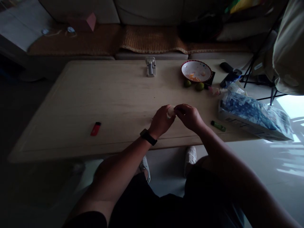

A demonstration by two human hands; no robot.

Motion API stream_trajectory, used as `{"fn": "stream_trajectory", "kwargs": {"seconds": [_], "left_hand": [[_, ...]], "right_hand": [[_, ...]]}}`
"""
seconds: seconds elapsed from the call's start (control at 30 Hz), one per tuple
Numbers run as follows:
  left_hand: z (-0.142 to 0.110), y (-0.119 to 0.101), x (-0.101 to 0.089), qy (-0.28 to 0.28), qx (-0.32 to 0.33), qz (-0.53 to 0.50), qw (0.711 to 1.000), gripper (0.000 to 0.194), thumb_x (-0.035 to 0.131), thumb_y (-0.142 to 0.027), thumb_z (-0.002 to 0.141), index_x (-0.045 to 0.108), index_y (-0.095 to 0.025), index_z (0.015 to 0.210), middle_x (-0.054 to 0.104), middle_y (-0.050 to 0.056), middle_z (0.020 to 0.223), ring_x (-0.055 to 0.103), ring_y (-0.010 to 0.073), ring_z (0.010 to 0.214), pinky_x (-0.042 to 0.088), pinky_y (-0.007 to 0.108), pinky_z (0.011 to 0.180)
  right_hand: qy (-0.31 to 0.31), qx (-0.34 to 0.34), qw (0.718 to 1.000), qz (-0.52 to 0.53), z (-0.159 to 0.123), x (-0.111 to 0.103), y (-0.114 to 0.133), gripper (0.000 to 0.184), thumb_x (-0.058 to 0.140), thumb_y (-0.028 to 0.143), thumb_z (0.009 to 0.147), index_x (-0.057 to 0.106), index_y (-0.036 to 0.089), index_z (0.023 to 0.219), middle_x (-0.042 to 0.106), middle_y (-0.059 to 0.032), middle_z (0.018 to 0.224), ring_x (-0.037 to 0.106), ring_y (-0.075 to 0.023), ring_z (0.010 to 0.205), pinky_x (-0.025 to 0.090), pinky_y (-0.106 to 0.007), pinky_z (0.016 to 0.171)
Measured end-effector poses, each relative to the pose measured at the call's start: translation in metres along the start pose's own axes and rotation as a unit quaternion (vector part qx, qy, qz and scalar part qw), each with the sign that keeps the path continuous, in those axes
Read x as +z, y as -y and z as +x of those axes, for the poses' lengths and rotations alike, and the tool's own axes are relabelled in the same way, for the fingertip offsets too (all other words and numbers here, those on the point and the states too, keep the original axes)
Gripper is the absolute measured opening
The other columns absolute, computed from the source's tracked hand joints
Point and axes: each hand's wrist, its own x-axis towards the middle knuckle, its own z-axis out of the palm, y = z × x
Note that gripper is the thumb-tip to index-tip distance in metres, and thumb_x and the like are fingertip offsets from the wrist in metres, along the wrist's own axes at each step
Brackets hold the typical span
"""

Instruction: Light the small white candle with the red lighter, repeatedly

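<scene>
My left hand (161, 121), with a black watch (148, 136) on its wrist, and my right hand (188, 117) meet above the middle of the wooden table (71, 107). Between their fingertips is a small pale object (170, 111), partly hidden by my fingers; its exact kind is unclear. A red lighter (95, 129) lies to the left of my hands, and a green lighter (218, 126) lies to the right. Farther off stands a white speckled bowl (196, 71) holding orange pieces, with two green citrus fruits (193, 85) in front of it.
A blue-patterned plastic package (254, 115) lies over the table's right end, near a blue can (232, 77). A metal clamp-like device (150, 66) stands at the far edge. A sofa runs behind the table, tripod legs stand at right, and white sneakers show below.
</scene>
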Motion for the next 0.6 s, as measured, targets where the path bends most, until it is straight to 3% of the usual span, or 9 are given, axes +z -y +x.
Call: {"fn": "stream_trajectory", "kwargs": {"seconds": [0.37, 0.6], "left_hand": [[-0.0006, -0.0007, 0.0002, 0.001, 0.003, 0.011, 1.0, 0.043, 0.07, -0.027, 0.087, 0.056, -0.021, 0.126, 0.066, 0.013, 0.129, 0.063, 0.027, 0.12, 0.054, 0.046, 0.102], [0.0005, -0.003, -0.0011, -0.004, 0.01, 0.009, 1.0, 0.036, 0.066, -0.029, 0.09, 0.057, -0.021, 0.124, 0.068, 0.012, 0.124, 0.065, 0.0255, 0.116, 0.054, 0.044, 0.1]], "right_hand": [[-0.001, -0.018, 1.0, -0.003, 0.0023, 0.0008, 0.0007, 0.017, 0.06, 0.026, 0.091, 0.076, 0.022, 0.094, 0.074, -0.0065, 0.095, 0.067, -0.02, 0.085, 0.05, -0.031, 0.082], [0.02, -0.058, 0.998, -0.017, 0.0012, 0.0042, -0.0062, 0.018, 0.06, 0.025, 0.091, 0.078, 0.022, 0.092, 0.068, -0.0056, 0.089, 0.062, -0.0171, 0.075, 0.049, -0.029, 0.074]]}}
